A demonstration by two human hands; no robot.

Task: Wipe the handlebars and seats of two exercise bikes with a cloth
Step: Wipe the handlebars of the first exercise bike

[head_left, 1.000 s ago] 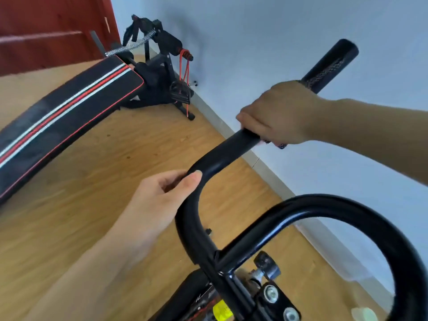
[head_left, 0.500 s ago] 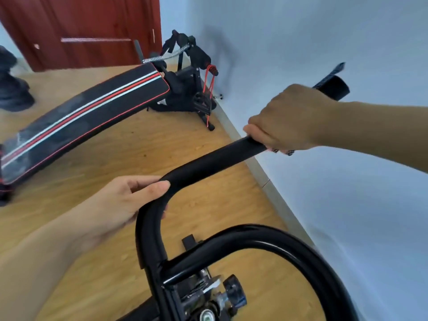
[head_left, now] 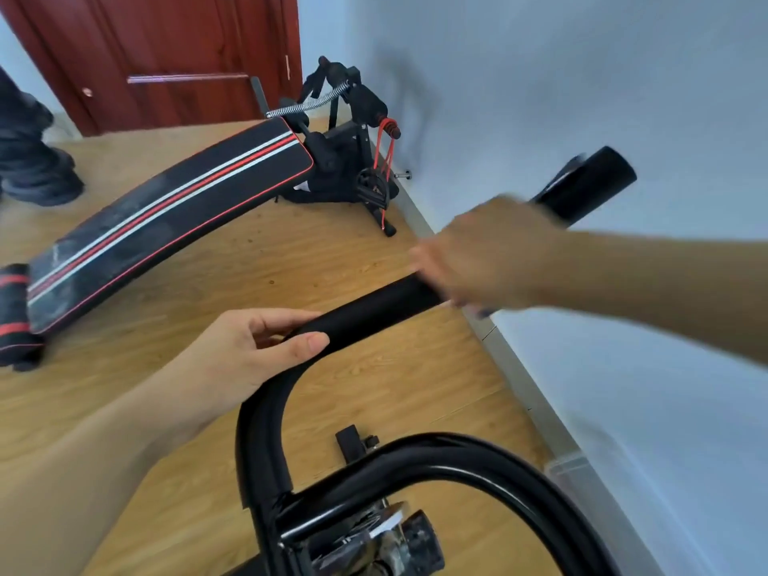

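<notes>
I'm wiping the handlebar (head_left: 374,309): left hand (head_left: 249,355) gripping its bend, blurred right hand (head_left: 486,255) clamping the cloth (head_left: 483,313) round it. Next, I'm guessing, calls for sliding toward the tip.

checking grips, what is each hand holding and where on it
Left hand grips the handlebar at its bend, thumb and fingers round it; right hand, blurred, seems wrapped round its straight stretch farther out.

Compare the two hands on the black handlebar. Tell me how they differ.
The left hand holds the handlebar at its bend; the right hand grips it farther up, toward the free end. The left hand is sharp, the right hand motion-blurred. Both curl round the same bar.
</notes>
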